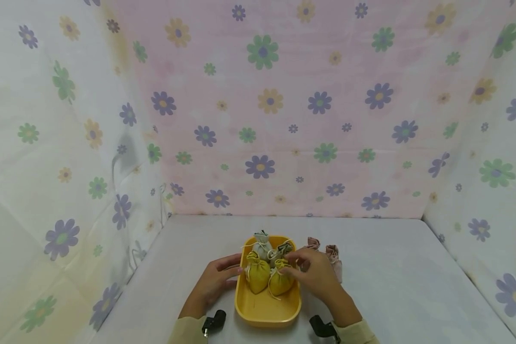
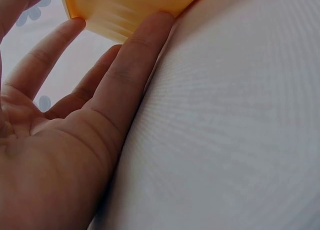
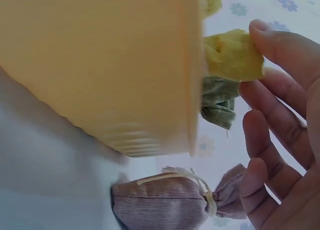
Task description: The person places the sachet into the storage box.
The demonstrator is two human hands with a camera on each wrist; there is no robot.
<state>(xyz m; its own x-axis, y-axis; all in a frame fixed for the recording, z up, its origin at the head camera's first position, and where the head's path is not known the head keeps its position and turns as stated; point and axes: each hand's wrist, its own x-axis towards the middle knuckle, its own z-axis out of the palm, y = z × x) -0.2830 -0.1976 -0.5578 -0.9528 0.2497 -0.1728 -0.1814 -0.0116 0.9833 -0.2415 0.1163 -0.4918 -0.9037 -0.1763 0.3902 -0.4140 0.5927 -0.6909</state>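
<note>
A yellow plastic tray point(image 1: 266, 313) holds small drawstring pouches: a yellow pouch point(image 1: 258, 277) on the left, a second yellow pouch point(image 1: 280, 285) on the right, a pale pouch point(image 1: 262, 246) at the back and a green pouch point(image 1: 285, 248) beside it. My left hand point(image 1: 217, 279) steadies the tray's left side, its fairly straight fingers point(image 2: 127, 65) touching the outer wall. Over the tray's right rim, my right hand point(image 1: 318, 273) pinches the gathered top of the right yellow pouch point(image 3: 232, 55) between thumb and forefinger. The other fingers of that hand are loosely bent.
Two mauve drawstring pouches stand on the white table right of the tray, one point(image 1: 313, 242) farther back and one point(image 1: 334, 260) partly behind my right hand. Flowered cloth point(image 1: 284, 143) walls the table at the back and both sides.
</note>
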